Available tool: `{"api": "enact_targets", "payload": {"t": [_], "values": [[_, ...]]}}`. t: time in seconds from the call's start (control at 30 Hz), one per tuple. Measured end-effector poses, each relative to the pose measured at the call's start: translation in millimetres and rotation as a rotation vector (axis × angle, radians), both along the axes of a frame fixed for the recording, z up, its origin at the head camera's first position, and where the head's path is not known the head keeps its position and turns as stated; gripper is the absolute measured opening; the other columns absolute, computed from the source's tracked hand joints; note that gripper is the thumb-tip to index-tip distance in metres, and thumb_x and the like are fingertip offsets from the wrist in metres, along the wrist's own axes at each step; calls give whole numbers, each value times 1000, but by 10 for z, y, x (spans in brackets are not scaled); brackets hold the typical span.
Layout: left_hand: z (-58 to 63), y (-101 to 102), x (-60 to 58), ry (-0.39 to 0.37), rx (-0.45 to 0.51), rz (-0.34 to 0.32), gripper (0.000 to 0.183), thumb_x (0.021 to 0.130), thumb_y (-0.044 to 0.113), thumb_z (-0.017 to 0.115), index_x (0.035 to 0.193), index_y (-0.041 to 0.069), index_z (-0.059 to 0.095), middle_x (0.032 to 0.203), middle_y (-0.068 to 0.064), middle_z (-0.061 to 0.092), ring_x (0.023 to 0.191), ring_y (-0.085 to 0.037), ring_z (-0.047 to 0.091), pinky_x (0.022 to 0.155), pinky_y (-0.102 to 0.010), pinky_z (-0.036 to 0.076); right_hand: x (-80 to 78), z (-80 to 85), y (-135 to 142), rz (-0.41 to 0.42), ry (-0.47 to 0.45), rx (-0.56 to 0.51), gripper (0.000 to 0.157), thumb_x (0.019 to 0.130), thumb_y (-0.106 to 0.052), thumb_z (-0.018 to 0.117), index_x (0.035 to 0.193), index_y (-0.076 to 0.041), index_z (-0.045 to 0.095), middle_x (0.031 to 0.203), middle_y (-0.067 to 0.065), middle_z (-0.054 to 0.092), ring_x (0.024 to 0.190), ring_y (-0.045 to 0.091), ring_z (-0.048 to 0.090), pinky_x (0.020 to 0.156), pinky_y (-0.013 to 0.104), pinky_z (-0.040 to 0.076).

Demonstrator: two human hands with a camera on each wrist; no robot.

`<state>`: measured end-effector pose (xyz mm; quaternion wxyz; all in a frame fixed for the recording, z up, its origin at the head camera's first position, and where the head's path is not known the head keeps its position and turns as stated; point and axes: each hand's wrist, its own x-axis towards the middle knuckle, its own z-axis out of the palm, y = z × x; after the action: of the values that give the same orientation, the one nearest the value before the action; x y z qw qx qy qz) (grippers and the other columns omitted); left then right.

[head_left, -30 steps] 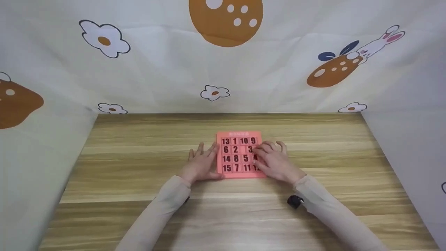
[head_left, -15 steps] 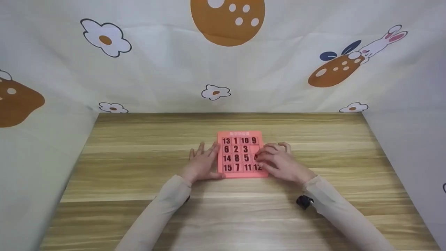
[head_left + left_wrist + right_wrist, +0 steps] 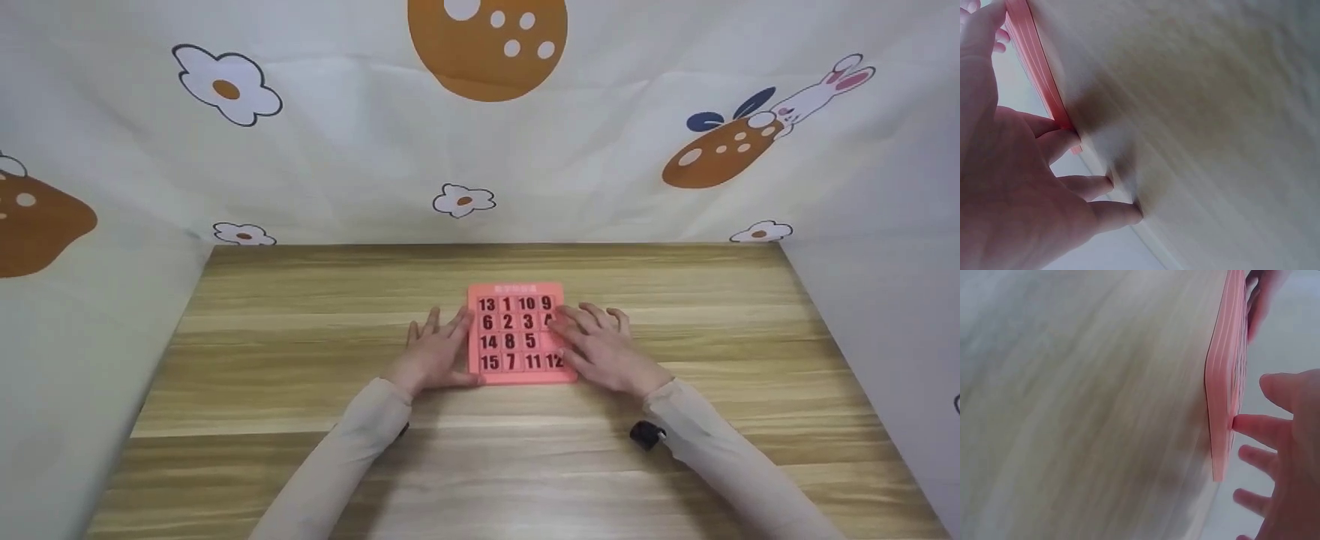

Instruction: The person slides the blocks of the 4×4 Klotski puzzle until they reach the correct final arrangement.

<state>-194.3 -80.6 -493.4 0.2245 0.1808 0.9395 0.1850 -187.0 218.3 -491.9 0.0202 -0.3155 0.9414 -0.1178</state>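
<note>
A pink number sliding puzzle lies flat on the wooden table, its tiles printed with black numerals. My left hand steadies its left edge, the index fingertip high on the side and the thumb by the lower corner. In the left wrist view the other fingers spread out beyond the frame. Over the right edge, my right hand touches the tiles with a fingertip at tile 4, which is partly covered. Right below that tile is the vacant square. The right wrist view shows the index finger meeting the puzzle's face.
The wooden table extends on every side of the puzzle. Behind it and at both sides hangs pale cloth printed with flowers, orange shapes and a rabbit. A small black device sits at the right wrist.
Tile 3 has slid left into the vacant square, then tile 4 has moved up one row beside it. The right hand shifted right, then slightly back; the left hand stayed in place.
</note>
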Motion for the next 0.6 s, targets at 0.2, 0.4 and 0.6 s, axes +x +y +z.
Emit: {"api": "enact_targets", "payload": {"t": [0.2,0.4,0.6], "values": [[4,3,2,10,5,2,112,76,60,71,156,13,8,160,-3,5,143,-41,-8,111,-61,-5,40,-17,-89,109,1,-25,48,99,-37,50,143,-16,50,151,8,38,137,36,29,108,61,18],[4,18,4,-1,-4,12,113,76,60,71,156,15,6,160,-1,3,143,-40,-9,111,-60,-6,106,-45,-175,164,6,-21,46,100,-39,48,142,-19,51,149,7,40,137,33,31,107,62,19],[-4,12,9,3,3,9,112,76,60,71,156,14,7,160,-2,3,143,-40,-9,111,-60,-6,140,-52,-183,152,-35,-6,46,100,-40,47,143,-23,49,152,5,37,138,33,29,109,62,17]]}}
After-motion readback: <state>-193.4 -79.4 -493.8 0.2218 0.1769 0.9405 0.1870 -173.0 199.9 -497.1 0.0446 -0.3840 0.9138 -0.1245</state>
